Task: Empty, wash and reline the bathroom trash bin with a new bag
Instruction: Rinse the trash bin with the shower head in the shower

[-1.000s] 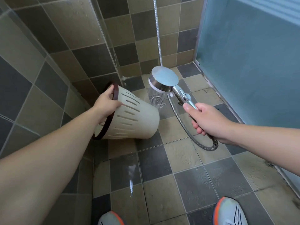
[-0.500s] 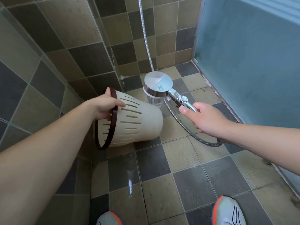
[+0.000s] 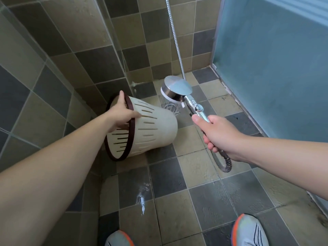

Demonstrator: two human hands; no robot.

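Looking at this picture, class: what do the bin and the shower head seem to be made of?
Bin: likely cream plastic, matte, with moulded slots and a dark brown rim band. Shower head: polished chrome-look, mirror-bright reflections; solid metal or plated plastic cannot be told.

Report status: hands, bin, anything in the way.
Left hand grips bin rim, bin tipped sideways, no bag. Right hand grips shower head, spraying floor beyond bin. Nothing blocking.

The trash bin [image 3: 152, 128] is a cream plastic pail with slotted sides and a dark brown rim, empty and unlined. It is tipped on its side above the tiled floor [image 3: 200, 167], its open mouth facing the camera, its base toward the corner.
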